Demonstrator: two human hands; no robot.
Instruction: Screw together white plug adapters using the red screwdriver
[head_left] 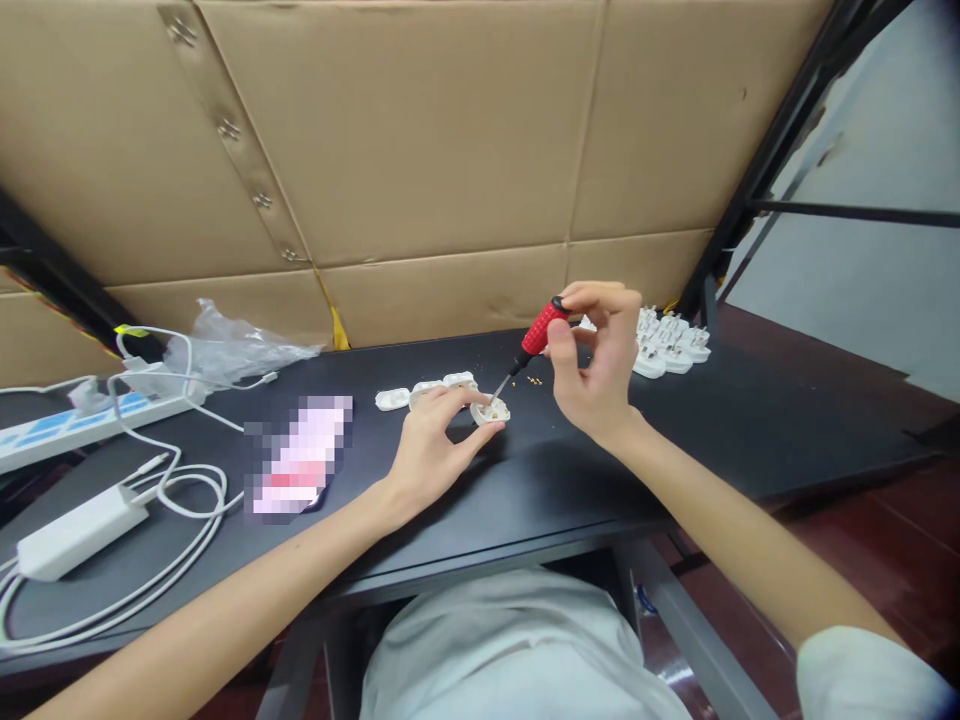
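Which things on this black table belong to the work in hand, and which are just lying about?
In use: red-handled screwdriver in right hand; round white plastic plug shell held by left hand; small brass screws; loose white plug covers; heap of white plugs.
Lying about: white power strip; white charger brick with coiled cable; crumpled clear plastic bag.

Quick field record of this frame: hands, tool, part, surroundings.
left hand: fingers pinning a white plug half on the black table
right hand: gripping a red-handled screwdriver, tip in the plug half
nearby: loose white shells behind it, small brass screws, pile of white plugs at right rear
left side: power strip, white charger with coiled cable, plastic bag
backdrop: cardboard
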